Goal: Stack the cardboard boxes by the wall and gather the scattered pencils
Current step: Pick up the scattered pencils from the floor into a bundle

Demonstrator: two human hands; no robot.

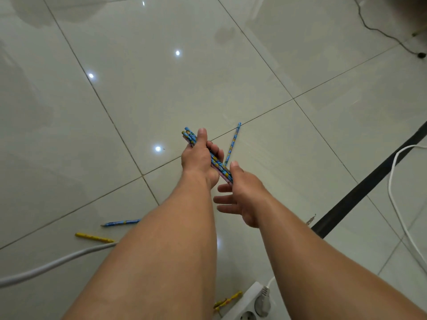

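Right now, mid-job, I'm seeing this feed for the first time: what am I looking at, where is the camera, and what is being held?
There is one picture. It comes from a wide-angle camera worn on the person's head, looking down at a tiled floor. There is no machine; the two bare arms are the person's own.

The left hand grips a bundle of blue pencils. The right hand is open with its fingers spread at the bundle's lower end. Whether it touches the bundle is unclear.

Loose on the floor are a blue pencil beyond the hands, a second blue pencil and a yellow pencil at left. There are more yellow pencils beside a white power strip. No cardboard boxes show.
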